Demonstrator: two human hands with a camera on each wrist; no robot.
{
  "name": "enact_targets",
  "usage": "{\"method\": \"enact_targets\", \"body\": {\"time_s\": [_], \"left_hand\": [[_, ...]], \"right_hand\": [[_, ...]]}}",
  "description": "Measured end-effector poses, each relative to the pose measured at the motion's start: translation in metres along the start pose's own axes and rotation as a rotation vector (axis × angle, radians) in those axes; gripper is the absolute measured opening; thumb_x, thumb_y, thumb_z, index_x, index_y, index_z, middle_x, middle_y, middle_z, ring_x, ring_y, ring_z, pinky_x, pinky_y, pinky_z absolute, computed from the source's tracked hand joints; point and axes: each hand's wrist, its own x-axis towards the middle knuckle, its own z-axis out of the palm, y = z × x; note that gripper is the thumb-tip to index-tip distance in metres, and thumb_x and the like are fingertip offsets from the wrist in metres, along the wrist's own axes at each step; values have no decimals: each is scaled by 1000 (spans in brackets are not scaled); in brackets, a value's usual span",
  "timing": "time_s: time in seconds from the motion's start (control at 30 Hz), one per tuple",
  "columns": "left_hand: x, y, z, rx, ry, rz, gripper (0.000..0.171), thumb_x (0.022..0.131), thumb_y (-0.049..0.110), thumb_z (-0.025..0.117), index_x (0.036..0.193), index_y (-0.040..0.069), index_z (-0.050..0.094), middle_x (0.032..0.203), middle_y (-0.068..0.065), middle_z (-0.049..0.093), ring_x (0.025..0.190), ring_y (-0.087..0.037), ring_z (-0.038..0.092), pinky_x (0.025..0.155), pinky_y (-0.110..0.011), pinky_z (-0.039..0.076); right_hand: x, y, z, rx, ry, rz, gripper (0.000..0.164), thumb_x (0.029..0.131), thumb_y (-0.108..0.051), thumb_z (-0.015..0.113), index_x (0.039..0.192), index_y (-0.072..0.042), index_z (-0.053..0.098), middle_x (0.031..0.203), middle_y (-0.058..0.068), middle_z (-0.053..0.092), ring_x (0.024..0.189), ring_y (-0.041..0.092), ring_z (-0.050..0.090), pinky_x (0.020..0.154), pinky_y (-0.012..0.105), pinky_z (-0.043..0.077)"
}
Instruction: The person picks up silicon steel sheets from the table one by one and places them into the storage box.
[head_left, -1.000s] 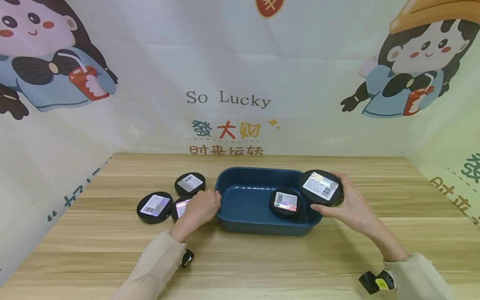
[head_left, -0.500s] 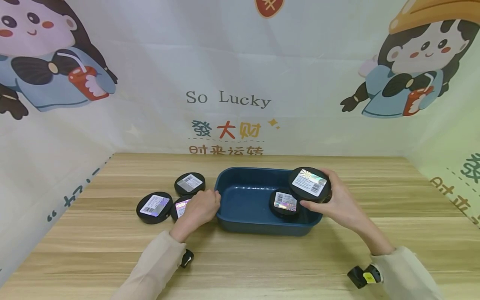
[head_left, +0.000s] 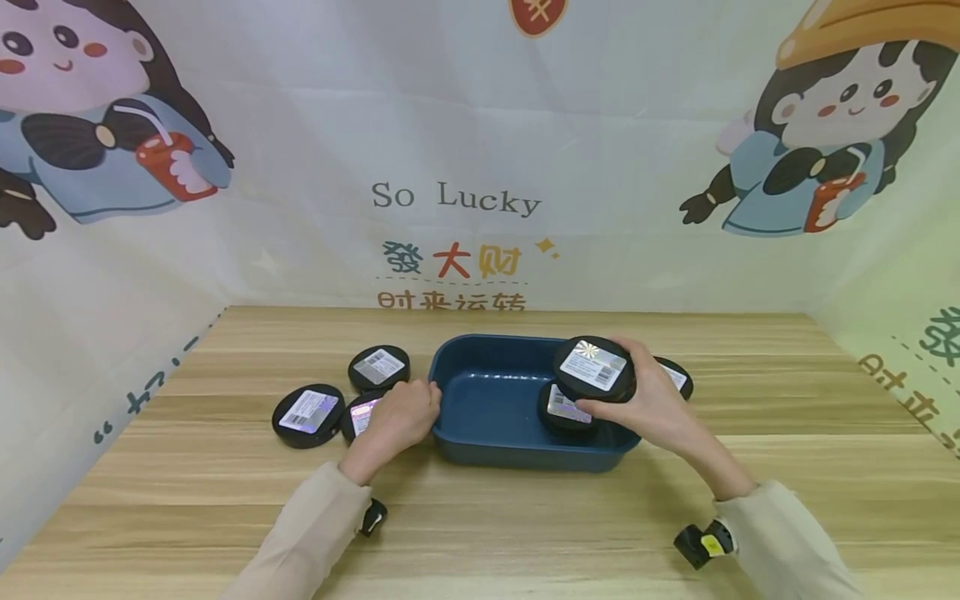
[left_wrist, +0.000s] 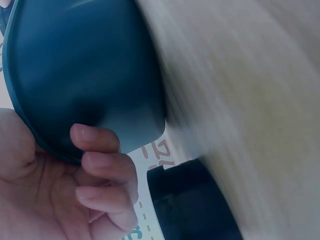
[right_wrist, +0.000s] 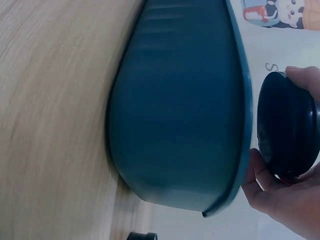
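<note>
Right-hand fingers [head_left: 637, 352] hold a black disc [head_left: 594, 368] between them over a tub [head_left: 480, 408].

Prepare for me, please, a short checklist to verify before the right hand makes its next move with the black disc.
1. Disc secured: ok. The right hand holds the held disc between thumb and fingers.
2. Label upward: ok, seen from the head view.
3. Blue basin steadied: ok. The left hand grips its left rim.
4. Height above the rim: ok, by the right wrist view.
5. Spot directly below free: cannot tell. The inner disc is partly hidden behind the held one.
6. Other discs all inside: not ok. Three discs lie left of the basin, and a fourth lies right of it.
</note>
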Motion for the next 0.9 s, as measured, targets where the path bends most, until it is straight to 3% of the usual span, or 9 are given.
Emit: {"method": "enact_targets", "body": {"time_s": [0.5, 0.9], "left_hand": [[2, 1, 1, 8, 4, -2, 39, 92, 22, 34, 71, 0, 59, 74, -19, 59, 66, -30, 57, 56, -44, 44], [0, -1, 1, 6, -12, -4, 35, 92, 21, 35, 74, 1, 57, 73, -17, 57, 65, -28, 56, 56, -43, 43]], "right_hand": [[8, 5, 18, -115, 33, -28, 86, 64, -30, 77, 128, 6, 33, 120, 23, 44, 105, 36, 46, 86, 50, 37], [11, 5, 27, -177, 8, 25, 85, 66, -29, 76, 125, 14, 32, 117, 32, 42, 103, 40, 46, 87, 49, 37]]}}
